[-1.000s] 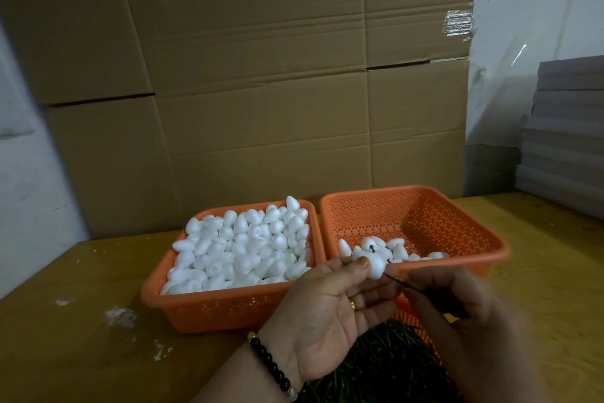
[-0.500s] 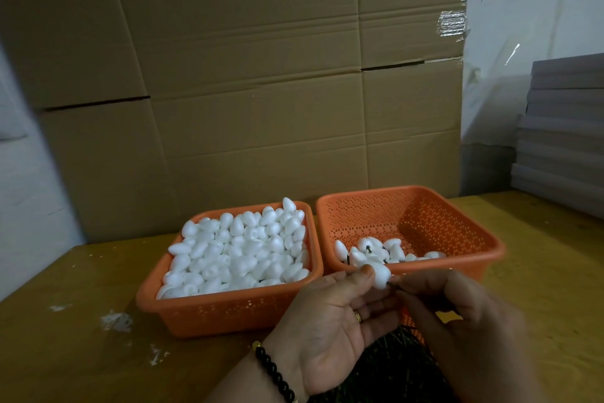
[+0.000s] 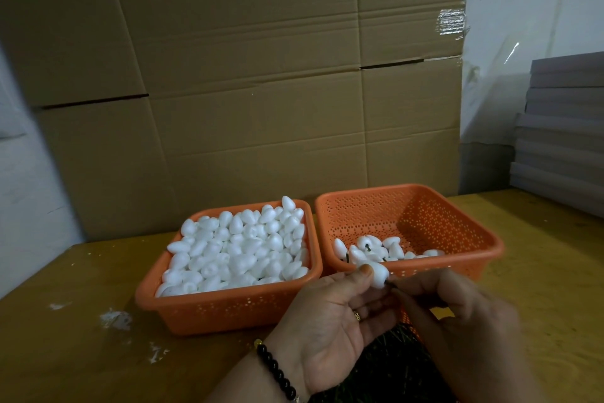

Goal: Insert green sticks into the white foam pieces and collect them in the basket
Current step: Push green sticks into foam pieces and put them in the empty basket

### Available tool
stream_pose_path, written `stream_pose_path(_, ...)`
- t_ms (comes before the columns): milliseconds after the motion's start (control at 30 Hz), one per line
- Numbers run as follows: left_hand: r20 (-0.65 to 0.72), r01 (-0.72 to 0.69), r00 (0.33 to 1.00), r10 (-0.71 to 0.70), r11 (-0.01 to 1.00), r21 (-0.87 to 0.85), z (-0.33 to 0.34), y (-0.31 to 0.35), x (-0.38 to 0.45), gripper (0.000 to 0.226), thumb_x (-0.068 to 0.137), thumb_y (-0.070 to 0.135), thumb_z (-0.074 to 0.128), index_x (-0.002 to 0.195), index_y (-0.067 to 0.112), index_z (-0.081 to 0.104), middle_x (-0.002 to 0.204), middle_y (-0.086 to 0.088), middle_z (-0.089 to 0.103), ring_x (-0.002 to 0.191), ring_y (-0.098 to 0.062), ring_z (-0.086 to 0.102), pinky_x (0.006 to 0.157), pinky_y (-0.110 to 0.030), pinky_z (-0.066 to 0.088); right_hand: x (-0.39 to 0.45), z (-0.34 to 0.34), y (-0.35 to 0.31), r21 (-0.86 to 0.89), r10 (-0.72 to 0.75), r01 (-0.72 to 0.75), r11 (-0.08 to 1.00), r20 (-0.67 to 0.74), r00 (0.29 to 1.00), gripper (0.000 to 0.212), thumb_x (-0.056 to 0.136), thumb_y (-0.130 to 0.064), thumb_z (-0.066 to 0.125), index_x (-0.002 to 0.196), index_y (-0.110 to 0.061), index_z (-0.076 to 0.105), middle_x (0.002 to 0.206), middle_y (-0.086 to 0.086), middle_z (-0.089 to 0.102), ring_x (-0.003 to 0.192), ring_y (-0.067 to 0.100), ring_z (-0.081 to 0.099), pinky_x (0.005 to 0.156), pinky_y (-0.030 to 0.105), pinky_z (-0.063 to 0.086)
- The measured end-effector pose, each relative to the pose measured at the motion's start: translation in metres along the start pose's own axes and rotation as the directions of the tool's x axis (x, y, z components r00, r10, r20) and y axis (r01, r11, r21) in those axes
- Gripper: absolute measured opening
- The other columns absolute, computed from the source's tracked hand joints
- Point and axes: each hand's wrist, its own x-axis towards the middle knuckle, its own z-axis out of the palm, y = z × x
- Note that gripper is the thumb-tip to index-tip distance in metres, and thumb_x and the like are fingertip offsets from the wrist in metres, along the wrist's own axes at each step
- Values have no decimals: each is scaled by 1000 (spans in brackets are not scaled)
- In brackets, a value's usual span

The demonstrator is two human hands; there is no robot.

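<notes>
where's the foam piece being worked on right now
In the head view the foam piece sits low and right of centre, pinched by the left hand, just in front of the right basket.

Left hand [image 3: 330,314]: palm turned up toward the camera, forearm entering from the lower edge. Thumb and forefinger curled together, tips pinching a white foam piece [image 3: 378,275] at the top of the hand. Remaining fingers curled loosely inward under it. Ring on one finger; dark bead bracelet on the wrist.

Right hand [image 3: 457,314]: back of the hand toward the camera, just beside the left, somewhat blurred. Fingers curled, fingertips [image 3: 403,285] drawn to a point and gripping a thin green stick [image 3: 389,285] at the foam piece's right end. Fingertips of both hands nearly touching.
</notes>
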Motion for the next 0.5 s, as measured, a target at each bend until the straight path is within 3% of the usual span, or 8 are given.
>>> stream_pose_path(133,-13,1,1000,-1,1000,2,2,0,-1,15,79,15,65,85,3,72,101,-20,71,91,-25,70,74,-33,58,1,0,-1,-24,-5,5,1000,5,1000,9,62,-14,74,68,-18,69,70,-16,63,70,2,61,57,12,45)
stream_pose_path(300,-13,0,1000,0,1000,2,3,0,-2,22,80,15,63,97,0,67,110,-24,68,98,-28,67,77,-34,57,1,-3,-3,-7,20,-19,1000,37,999,11,62,-12,74,69,-18,67,71,-16,63,70,1,61,54,8,44)
stream_pose_path(500,-29,4,1000,-4,1000,-2,3,0,-1,23,81,15,63,99,0,65,103,-21,70,94,-27,68,74,-33,57,3,-4,-4,-40,56,-52,998,108,993,34,54,3,88,71,-19,69,71,-16,65,73,0,62,56,8,45)
